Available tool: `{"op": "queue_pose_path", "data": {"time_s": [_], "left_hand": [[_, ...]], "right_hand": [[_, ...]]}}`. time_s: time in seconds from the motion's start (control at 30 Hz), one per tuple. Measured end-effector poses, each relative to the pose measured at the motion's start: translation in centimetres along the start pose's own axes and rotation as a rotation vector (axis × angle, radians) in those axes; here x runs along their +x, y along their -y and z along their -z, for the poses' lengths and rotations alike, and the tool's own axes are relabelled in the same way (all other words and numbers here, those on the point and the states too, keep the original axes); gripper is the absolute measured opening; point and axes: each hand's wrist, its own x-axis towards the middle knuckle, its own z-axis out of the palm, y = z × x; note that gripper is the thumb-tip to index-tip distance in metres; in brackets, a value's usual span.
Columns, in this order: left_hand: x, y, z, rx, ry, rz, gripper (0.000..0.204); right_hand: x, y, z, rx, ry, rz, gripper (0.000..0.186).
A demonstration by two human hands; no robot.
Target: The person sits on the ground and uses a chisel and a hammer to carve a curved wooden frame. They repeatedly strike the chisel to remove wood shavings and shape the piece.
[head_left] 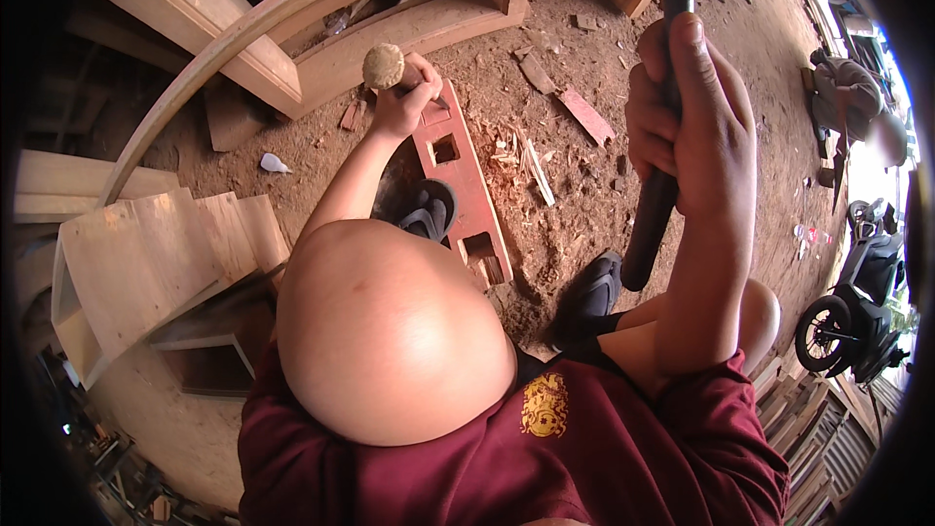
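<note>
My left hand [414,93] is closed around a chisel, and the round, frayed butt [383,66] of its handle points up toward me. Its dark blade reaches the far part of a red-faced wooden beam [466,180], just beyond a square hole cut in the wood. Another cut hole shows at the beam's near end. Raised on the right, my right hand [693,117] grips a thick black round bar [651,229], thumb along it. The bar's upper end runs out of view at the top. My left foot in a black sandal [429,212] is beside the beam.
Wood chips [526,161] and a red offcut [586,117] lie on the dirt floor. Wooden frames [390,44] stand at the far left, stacked boards [146,263] nearer. A small white bottle [275,164] lies left. Far right are a bent-over person [852,93] and a motorbike [857,302].
</note>
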Motion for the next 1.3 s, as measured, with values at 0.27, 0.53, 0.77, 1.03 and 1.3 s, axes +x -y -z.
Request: {"op": "queue_pose_path", "data": {"time_s": [0.27, 0.53, 0.77, 1.03, 1.3], "left_hand": [[-1.0, 0.3, 0.5, -0.093, -0.033, -0.001, 0.01], [-0.2, -1.7, -2.4, 0.174, -0.035, 0.146, 0.008], [1.1, 1.2, -2.5, 0.29, 0.059, 0.129, 0.009], [1.8, 1.7, -2.7, 0.111, 0.09, 0.09, 0.012], [4.8, -8.1, -2.0, 0.814, 0.359, 0.774, 0.027]], "right_hand": [[0.0, 0.0, 0.0, 0.001, -0.002, -0.011, 0.041], [-0.3, 0.0, -1.4, -0.074, 0.003, 0.022, 0.039], [1.7, -4.5, -0.4, -1.01, 0.043, 0.457, 0.028], [-3.1, -1.4, 5.3, -0.729, 0.304, -0.288, 0.049], [-8.1, -0.6, 12.8, 0.427, 0.095, -0.274, 0.03]]}}
